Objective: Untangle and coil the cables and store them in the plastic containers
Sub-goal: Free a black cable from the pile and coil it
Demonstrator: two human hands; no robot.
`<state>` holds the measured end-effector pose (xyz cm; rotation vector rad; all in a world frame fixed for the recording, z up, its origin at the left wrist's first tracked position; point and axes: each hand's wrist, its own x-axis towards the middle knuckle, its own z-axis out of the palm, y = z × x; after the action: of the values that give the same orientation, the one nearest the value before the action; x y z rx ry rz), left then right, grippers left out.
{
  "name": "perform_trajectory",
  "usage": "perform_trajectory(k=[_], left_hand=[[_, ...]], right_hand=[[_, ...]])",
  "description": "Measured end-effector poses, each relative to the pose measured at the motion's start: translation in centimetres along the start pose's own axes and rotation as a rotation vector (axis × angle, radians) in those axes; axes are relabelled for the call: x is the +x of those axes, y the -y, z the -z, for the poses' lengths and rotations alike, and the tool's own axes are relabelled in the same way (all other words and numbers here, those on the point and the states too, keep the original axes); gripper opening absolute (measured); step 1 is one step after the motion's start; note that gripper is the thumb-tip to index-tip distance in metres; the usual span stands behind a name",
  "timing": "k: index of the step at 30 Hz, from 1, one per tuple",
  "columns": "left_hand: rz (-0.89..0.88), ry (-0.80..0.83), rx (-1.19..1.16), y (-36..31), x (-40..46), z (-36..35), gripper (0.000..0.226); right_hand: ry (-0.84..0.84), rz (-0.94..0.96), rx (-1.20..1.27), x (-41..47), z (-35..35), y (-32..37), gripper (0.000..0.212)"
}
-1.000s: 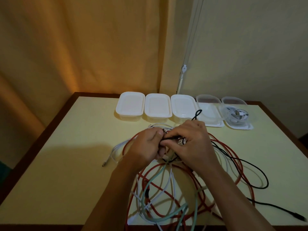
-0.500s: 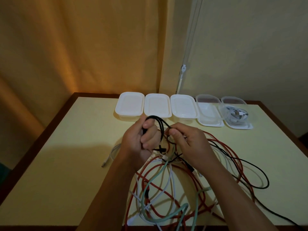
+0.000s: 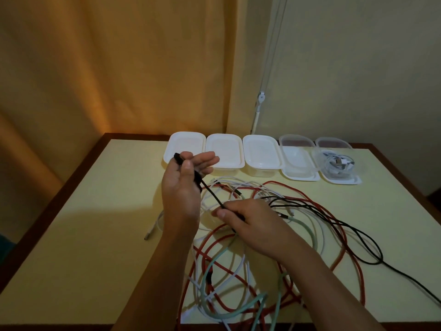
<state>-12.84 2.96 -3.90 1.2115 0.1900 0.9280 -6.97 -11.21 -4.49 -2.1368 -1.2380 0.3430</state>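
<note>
Head view: the left hand (image 3: 182, 189) is raised above the table (image 3: 95, 223), palm turned toward the right, with the fingers stretched out and only slightly bent toward the row of containers. The thumb presses the black cable (image 3: 346, 229) against the base of the forefinger, and the cable's plug end sticks up just past the thumb tip. From there the cable runs taut and slanting down to the right hand (image 3: 250, 223), which lies low over the tangle, knuckles up. Its thumb and forefinger pinch the cable where it enters the hand; the other fingers curl beneath and are hidden. Beyond the right hand the black cable trails toward the right edge of the table, loops once and runs off near the front right corner. Under and around both forearms lie a red cable (image 3: 343, 237), white cables (image 3: 238, 268) and a pale green cable (image 3: 310, 232), crossing one another from the table's middle to its front edge. Along the back edge stand three white containers (image 3: 224, 151) with lids on, then an open clear container (image 3: 298, 161), then another clear container (image 3: 336, 163) holding a coiled white cable.
</note>
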Motion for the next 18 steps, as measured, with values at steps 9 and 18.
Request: perform_trajectory(k=[9, 18], left_hand=[[0.076, 0.365, 0.692, 2.0, -1.0, 1.0, 0.024], [0.487, 0.713, 0.137, 0.4, -1.0, 0.7, 0.039]], right_hand=[[-0.292, 0.141, -0.034, -0.3, 1.0, 0.4, 0.023], [-0.514, 0.18, 0.131, -0.5, 2.4, -1.0, 0.009]])
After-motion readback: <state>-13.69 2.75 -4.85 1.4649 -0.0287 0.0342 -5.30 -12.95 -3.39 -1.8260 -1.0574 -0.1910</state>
